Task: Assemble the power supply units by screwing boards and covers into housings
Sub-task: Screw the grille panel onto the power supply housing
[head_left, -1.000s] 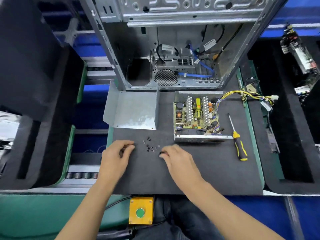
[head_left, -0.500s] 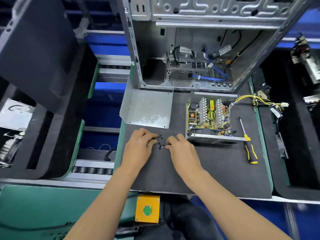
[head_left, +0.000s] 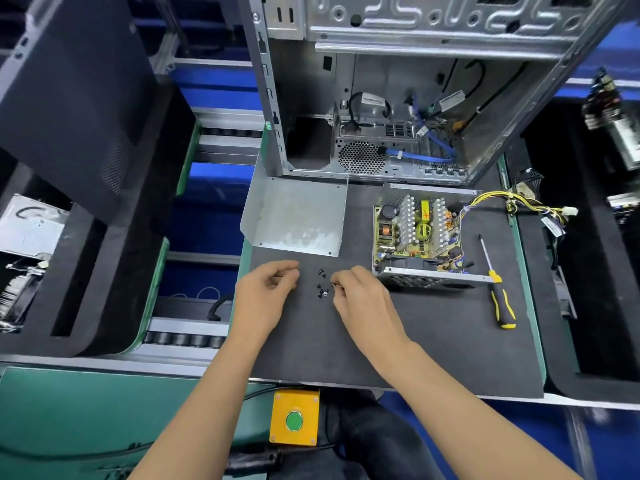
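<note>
1. Head view: a black mat (head_left: pixel 415 341) covers the work spot, with green edges and a blue floor around it.
2. The left hand (head_left: pixel 265 294) rests on the mat, fingers curled; I cannot tell if it holds anything.
3. The right hand (head_left: pixel 358 296) pinches something tiny and shiny beside the little black screws (head_left: pixel 322 287).
4. The power supply (head_left: pixel 417 237) sits open, right of the hands.
5. The metal cover (head_left: pixel 298 213) lies behind the hands.
6. A screwdriver (head_left: pixel 498 292) lies near the power supply.
7. A big computer case (head_left: pixel 381 98) stands at the back.
8. A yellow box with a green button (head_left: pixel 294 419) sits below the mat.
</note>
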Demonstrator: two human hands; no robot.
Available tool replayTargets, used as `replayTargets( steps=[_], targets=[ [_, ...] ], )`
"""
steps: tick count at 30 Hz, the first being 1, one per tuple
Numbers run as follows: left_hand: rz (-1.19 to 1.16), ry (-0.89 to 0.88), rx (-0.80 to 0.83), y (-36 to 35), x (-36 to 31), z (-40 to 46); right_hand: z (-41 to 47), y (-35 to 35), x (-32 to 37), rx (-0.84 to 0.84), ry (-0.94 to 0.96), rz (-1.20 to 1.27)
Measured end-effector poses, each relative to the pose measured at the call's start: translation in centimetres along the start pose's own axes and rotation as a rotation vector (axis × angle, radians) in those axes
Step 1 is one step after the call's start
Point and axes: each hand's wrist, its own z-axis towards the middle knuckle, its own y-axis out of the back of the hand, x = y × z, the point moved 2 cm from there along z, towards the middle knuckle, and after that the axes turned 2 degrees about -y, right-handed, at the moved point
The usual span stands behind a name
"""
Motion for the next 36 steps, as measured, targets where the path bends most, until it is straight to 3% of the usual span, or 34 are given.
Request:
replayTargets(
  steps=[4, 9, 12, 17, 20, 24, 26, 30, 32, 36],
  targets=[
    [0.023, 0.003, 0.042, -0.4, -0.1, 0.0, 0.1, -1.5, -0.6, 0.055, 0.013, -0.09],
    [0.31, -0.257, 0.085, -2.6, -1.4, 0.9, 0.5, -1.8, -0.5, 0.029, -0.004, -0.139],
    [0.418, -0.327, 0.123, -3.5, -1.8, 1.5, 0.1, -1.3, -0.3, 0.011, 0.033, -0.142],
    [0.515, -0.427, 0.185, -3.6, -1.4, 1.8, -1.5, 1.1, -0.2, -0.165, 0.094, 0.008],
    [0.537, -0.44, 0.206, -3.8, -1.5, 1.9, -3.0, 2.3, -1.0, -0.244, 0.139, 0.066],
    [0.405, -0.315, 0.065, -2.7, -1.4, 1.4, -5.3, 3.5, -5.0, -0.285, -0.005, 0.117],
    [0.357, -0.43, 0.005, -2.9, -2.5, -0.1, -6.1, 3.9, -7.5, -0.299, -0.069, 0.059],
    [0.41, -0.84, 0.247, -8.5, -4.2, -4.5, -6.5, 3.7, -10.6, -0.318, -0.097, -0.024],
    [0.461, -0.891, 0.317, -11.2, -4.4, -5.4, -6.5, 3.5, -11.4, -0.31, -0.113, -0.007],
    [0.509, -0.881, 0.296, -12.9, -3.7, -5.3, -6.5, 3.5, -12.3, -0.317, -0.162, 0.065]
  ],
)
